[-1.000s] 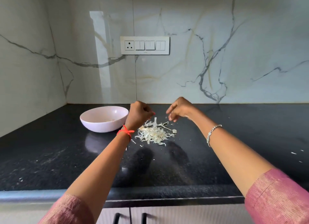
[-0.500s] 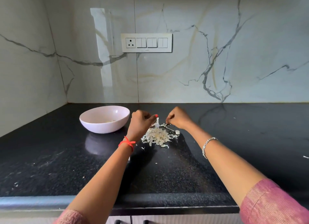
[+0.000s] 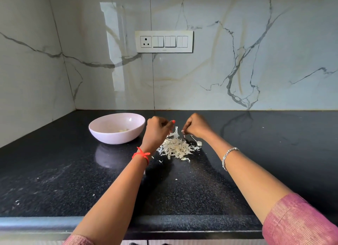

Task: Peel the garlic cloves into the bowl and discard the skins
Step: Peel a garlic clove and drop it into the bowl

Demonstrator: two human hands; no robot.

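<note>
two hands in the skins – late peel step

both hands work at the 12 o'clock edge of the skins (image 3: 175,148), heaped mid-bench (image 3: 73,171). left hand (image 3: 157,129) sits at the heap's 11 o'clock, fingers curled in, thumb fwd. right hand (image 3: 196,126) is at 1 o'clock, fingers curled too, tips pointing down. an upright strip (image 3: 176,131) of skin stands btwn them, just beside the left thumb. can't tell if either hand actually pinches it or a clove – too small. bowl (image 3: 102,135) is at the heap's 10 o'clock, apart from it, w/ a few peeled cloves (image 3: 123,130) inside. one pale lump (image 3: 199,143) lies at the heap's 3 o'clock: maybe a clove, maybe skin.

judgement: peeling looks nearly done. the heap is big & no unpeeled cloves show, so prob. a hunt for leftovers. next move needs a check of that lump & whatever's in the fingers, then any bare clove goes into the bowl. after that, gather the light, flyaway skins w/ both hands & bin them. no bin in view.
</note>
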